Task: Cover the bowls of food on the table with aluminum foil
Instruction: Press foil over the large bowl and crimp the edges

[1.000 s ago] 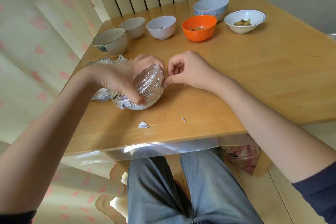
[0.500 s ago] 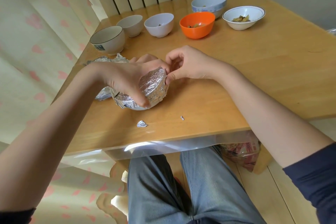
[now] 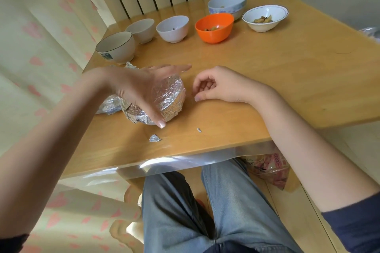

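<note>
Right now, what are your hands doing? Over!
Left hand open over foil-wrapped bowl. Right hand loosely curled, empty, beside it. Six bowls behind uncovered, orange bowl among them. Foil scrap near table edge.

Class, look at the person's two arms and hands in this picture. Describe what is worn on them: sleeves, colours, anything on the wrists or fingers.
Both forearms are bare. A dark navy sleeve is pushed up on the right arm, and a dark sleeve edge shows on the left. The left hand and right hand wear no gloves, and no rings, watch or bracelets are visible.
</note>
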`<state>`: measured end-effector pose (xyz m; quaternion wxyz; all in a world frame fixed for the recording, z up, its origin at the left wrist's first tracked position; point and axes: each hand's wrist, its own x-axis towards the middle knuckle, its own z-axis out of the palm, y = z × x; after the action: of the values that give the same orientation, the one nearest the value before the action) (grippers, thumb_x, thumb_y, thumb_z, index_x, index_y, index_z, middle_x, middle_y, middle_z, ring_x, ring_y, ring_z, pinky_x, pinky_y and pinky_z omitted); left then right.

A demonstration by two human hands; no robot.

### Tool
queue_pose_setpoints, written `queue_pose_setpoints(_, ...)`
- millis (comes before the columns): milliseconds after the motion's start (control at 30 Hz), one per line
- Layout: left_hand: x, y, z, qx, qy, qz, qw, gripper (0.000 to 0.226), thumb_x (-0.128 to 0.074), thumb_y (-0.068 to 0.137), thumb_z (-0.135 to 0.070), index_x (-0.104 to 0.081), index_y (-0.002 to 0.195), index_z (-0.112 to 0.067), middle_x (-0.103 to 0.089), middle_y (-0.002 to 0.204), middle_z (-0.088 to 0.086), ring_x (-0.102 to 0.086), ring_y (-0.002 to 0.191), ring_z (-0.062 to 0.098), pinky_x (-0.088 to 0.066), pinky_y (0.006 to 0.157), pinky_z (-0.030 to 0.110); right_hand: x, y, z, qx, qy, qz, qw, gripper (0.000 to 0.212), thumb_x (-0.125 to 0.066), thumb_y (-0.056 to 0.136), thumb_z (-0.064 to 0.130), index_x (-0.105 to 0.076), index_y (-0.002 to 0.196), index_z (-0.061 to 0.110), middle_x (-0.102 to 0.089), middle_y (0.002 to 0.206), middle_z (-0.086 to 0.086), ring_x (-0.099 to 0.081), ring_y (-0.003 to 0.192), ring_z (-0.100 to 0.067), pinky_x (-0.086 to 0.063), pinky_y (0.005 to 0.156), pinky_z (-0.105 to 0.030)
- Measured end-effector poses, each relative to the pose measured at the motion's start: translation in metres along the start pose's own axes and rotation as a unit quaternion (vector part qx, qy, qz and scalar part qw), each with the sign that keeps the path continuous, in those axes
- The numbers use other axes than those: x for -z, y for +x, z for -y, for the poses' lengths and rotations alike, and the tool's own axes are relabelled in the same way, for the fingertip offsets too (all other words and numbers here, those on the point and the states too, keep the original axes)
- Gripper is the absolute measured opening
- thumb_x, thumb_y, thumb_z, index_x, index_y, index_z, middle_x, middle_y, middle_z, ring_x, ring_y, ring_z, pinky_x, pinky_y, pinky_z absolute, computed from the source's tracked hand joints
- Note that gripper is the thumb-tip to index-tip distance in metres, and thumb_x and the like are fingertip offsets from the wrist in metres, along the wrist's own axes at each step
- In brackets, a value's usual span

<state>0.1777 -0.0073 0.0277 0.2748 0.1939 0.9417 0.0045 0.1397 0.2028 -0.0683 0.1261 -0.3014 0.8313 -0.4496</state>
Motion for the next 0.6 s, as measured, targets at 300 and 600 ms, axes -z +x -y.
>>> queue_pose_setpoints(300,-0.003,-0.012,0.0,0.012,0.012,-0.025,1.0,0.131,-0.078,0.038,-0.079,0.015,0.131,-0.075,0.018,0.158,-0.022,0.012,0.149,0.012,-0.008,0.12,0.047,-0.055,-0.04,0.037,-0.152,0.298,-0.179,0.925,0.043,-0.046,0.094,0.002,-0.047,0.136,0.004,-0.056,0.132,-0.01,-0.058,0.114,-0.018,-0.045,0.103,-0.039)
queue_pose_setpoints(600,-0.011,-0.002,-0.005,0.002,-0.007,-0.042,0.999,0.098,-0.09,0.056,-0.039,-0.024,0.123,-0.067,-0.017,0.134,-0.026,-0.025,0.129,0.018,-0.034,0.105,0.044,-0.062,-0.042,0.047,-0.194,0.601,-0.114,0.767,0.054,-0.029,0.085,-0.019,-0.039,0.137,-0.006,-0.053,0.13,-0.023,-0.055,0.118,-0.025,-0.046,0.098,-0.031)
